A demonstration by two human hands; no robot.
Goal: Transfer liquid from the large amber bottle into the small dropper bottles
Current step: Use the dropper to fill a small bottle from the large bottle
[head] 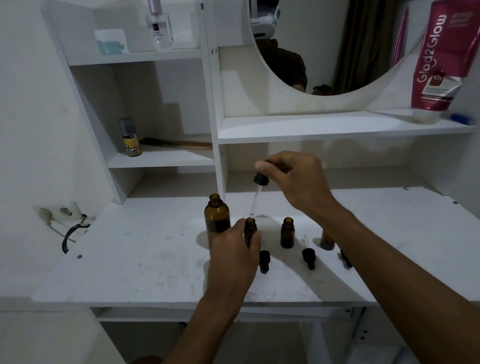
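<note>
We see the left hand (233, 253) wrapped around a small dropper bottle (250, 231) standing on the white counter (138, 261), its grip closed on the bottle's body with the open neck showing above the fingers. The right hand (296, 180) holds a dropper (257, 193) above it, the grip pinched on the black rubber bulb, the glass tube slanting down and left so that its tip sits just over the bottle's mouth; we cannot tell whether tip and rim touch.

The large amber bottle (217, 217) stands uncapped just left of and behind the held bottle, touching or nearly touching the left hand. To the right, a second small dropper bottle (287, 233) stands open, apart from the first. Farther right a third amber bottle (326, 240) is partly hidden behind the right forearm.

Near the front edge lie loose black dropper caps: one (264, 261) beside the left hand, another (308, 254) with its glass tube pointing away from us, and a third (345, 258) mostly hidden by the right arm.
</note>
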